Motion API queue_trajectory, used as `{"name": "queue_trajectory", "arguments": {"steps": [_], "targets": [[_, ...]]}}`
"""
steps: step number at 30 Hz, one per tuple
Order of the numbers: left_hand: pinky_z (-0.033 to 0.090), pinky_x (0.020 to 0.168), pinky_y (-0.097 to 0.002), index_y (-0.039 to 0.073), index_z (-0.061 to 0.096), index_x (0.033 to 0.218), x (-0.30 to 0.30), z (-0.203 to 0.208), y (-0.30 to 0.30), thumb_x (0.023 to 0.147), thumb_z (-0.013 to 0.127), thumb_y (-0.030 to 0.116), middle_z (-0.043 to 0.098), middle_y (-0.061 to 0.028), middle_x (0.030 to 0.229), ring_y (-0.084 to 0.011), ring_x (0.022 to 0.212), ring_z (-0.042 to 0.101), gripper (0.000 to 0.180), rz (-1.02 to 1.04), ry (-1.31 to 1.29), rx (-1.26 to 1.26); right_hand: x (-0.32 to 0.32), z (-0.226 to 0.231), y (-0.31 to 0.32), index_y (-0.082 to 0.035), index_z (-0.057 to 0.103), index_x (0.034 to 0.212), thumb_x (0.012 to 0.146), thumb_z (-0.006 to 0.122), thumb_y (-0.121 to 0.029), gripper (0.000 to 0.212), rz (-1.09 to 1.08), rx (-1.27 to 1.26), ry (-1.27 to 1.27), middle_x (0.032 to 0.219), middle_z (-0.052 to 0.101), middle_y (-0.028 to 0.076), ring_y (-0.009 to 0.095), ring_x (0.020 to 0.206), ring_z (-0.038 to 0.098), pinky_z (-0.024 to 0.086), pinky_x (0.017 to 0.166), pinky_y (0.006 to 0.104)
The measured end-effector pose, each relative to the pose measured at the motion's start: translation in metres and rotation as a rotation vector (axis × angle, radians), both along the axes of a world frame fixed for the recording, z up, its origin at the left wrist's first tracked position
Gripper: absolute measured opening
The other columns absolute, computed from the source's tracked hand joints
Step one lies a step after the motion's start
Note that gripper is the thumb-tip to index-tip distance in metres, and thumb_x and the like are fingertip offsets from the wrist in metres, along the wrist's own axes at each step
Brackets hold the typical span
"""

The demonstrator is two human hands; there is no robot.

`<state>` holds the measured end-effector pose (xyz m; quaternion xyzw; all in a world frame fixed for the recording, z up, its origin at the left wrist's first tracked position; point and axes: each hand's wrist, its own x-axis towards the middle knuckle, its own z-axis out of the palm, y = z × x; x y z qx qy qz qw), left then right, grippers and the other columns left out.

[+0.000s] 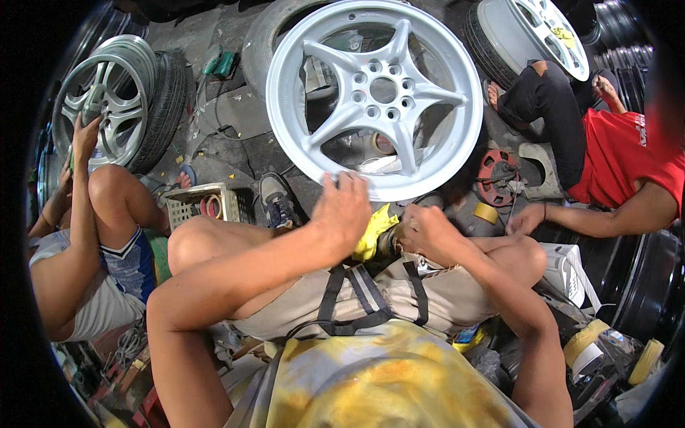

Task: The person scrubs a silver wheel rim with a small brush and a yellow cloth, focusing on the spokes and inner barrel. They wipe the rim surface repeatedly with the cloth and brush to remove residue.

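A large silver alloy wheel rim (428, 93) with star-like spokes and a ring of bolt holes leans in front of my knees. My left hand (344, 214) is at its lower edge, fingers bent over the lip. A crumpled yellow cloth (375, 232) touches the inner side of this hand and hangs between my two hands. My right hand (430, 232) is closed just below the rim, fingers drawn together; whatever is in them is hidden. Beside its fingertips stands a small dark round container (389, 244), partly covered by the cloth.
At left, a person's hand (87, 135) holds a tool against another wheel (107, 107). A person in a red shirt (628, 171) sits at right. Around me are a cream basket (193, 205), a green power tool (225, 65), a red reel (496, 175) and a yellow tape roll (486, 213).
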<state>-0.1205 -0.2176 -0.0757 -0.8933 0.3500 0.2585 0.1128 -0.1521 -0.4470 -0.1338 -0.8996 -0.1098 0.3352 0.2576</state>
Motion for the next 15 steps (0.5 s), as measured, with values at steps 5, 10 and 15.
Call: {"name": "queue_trajectory", "arguments": {"steps": [5,10,15], "targets": [[0.057,0.086,-0.0485,-0.004,0.072,0.098,0.085,0.048,0.039,0.099,0.059,0.035,0.072,-0.0262,0.098,-0.0405,0.094,0.071,0.041,0.219,0.252,-0.140,0.018,0.087,-0.014,-0.001,0.070,0.103,0.065,0.078,-0.009,0.040,0.190,0.295,-0.511,0.098,0.070,0.017,0.035,0.092,0.066,0.054,0.077,0.0427],[0.055,0.075,-0.0449,-0.004,0.073,0.090,0.156,0.029,0.124,0.093,0.068,0.030,0.071,-0.0230,0.079,-0.0383,0.076,0.071,0.035,0.576,-0.150,-0.496,0.030,0.061,0.003,-0.004,0.071,0.107,0.065,0.074,-0.006,0.042,0.190,0.067,-0.704,0.101,0.063,0.011,0.032,0.096,0.060,0.051,0.085,0.0414],[0.054,0.058,-0.0354,-0.003,0.070,0.085,0.177,0.007,0.160,0.088,0.077,0.039,0.069,-0.0123,0.066,-0.0210,0.060,0.068,0.042,0.776,-0.010,-0.437,0.039,0.021,0.075,-0.005,0.073,0.108,0.074,0.071,-0.003,0.034,0.142,0.071,-0.647,0.100,0.066,0.013,0.032,0.101,0.063,0.052,0.089,0.0421]]}}
